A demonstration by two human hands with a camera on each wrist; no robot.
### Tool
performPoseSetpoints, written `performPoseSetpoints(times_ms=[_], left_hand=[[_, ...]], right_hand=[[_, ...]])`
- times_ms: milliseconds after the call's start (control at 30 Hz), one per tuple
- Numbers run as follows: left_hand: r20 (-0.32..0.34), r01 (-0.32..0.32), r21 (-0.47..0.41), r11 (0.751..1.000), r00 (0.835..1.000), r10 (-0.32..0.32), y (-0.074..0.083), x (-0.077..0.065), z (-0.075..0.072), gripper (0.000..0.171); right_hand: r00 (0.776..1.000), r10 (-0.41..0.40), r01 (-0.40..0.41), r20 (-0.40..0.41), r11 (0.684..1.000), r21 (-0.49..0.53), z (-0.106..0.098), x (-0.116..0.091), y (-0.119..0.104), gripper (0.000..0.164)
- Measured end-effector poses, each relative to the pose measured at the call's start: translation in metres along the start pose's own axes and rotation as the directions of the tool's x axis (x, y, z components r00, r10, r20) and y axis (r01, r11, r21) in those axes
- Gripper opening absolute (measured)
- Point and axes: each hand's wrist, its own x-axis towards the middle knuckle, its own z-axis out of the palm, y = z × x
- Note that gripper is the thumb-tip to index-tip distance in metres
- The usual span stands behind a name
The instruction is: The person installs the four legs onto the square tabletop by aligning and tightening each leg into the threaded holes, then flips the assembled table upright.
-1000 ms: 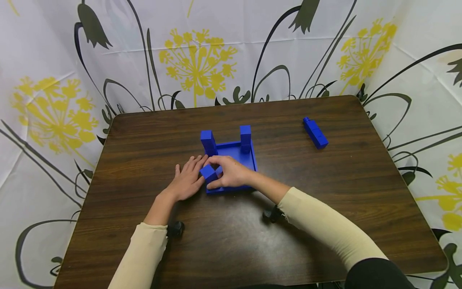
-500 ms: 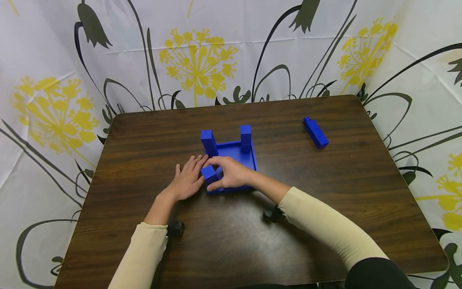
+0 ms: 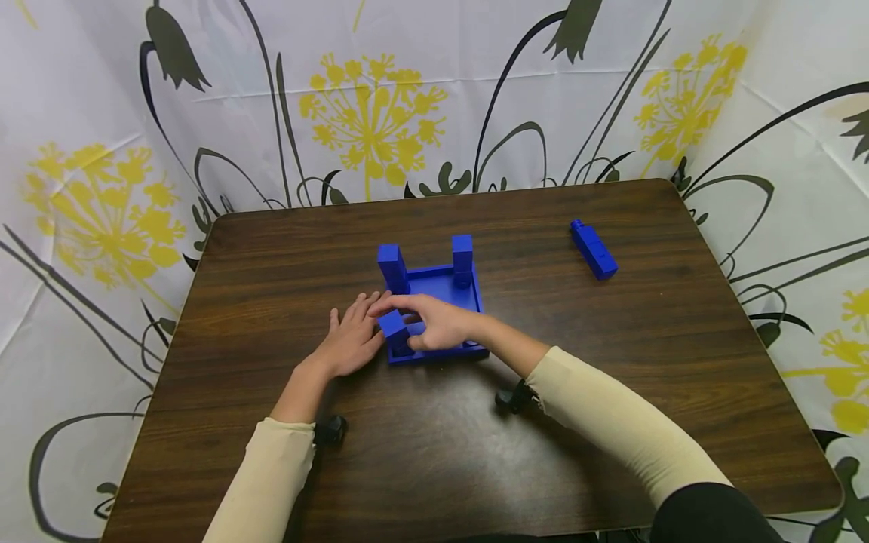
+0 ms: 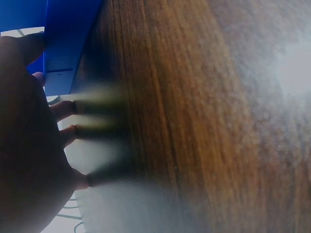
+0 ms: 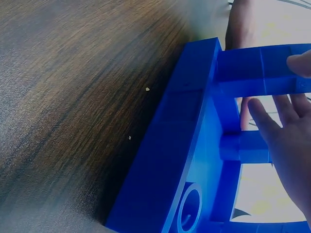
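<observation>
Beside the tray, the left hand lies flat; at the near-left post, the right hand has its fingers relaxed.

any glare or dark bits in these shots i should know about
Left wrist: white glare patch on the tabletop near the frame's right edge, left hand in deep shade; right wrist: backdrop washed out behind the right hand, blue tray wall dark; head: fairly even light, soft sheen on the near tabletop.

Lettering, labels, brands, numbers, signs: none legible on blue tray, blue posts, worktop or flowered cloth.
</observation>
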Motion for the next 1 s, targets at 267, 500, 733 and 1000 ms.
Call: performPoseSetpoints(times_ms=[267, 500, 733, 1000], left_hand=[[-0.009, -0.023, 0.012, 1.0, 1.0, 0.024, 0.0014, -0.0003, -0.0011, 0.056], [0.009, -0.005, -0.011, 1.0, 1.0, 0.006, 0.0, -0.0017, -0.0003, 0.066], [0.003, -0.008, -0.022, 1.0, 1.0, 0.009, 0.0013, -0.0019, -0.0005, 0.064], [0.007, -0.007, -0.024, 1.0, 1.0, 0.007, 0.0021, -0.0021, -0.0011, 0.066]], right_hand=[[1.0, -0.004, 0.004, 0.006, 1.0, 0.027, 0.001, 0.001, -0.0008, 0.064], [1.0, 0.001, -0.002, 0.015, 1.0, 0.017, 0.0005, 0.0015, -0.0002, 0.061], [0.999, 0.036, -0.036, -0.004, 0.999, 0.003, -0.0001, 0.0007, -0.002, 0.059], [0.995, 0.091, -0.093, -0.036, 0.995, -0.045, 0.0002, 0.0002, -0.0015, 0.061]])
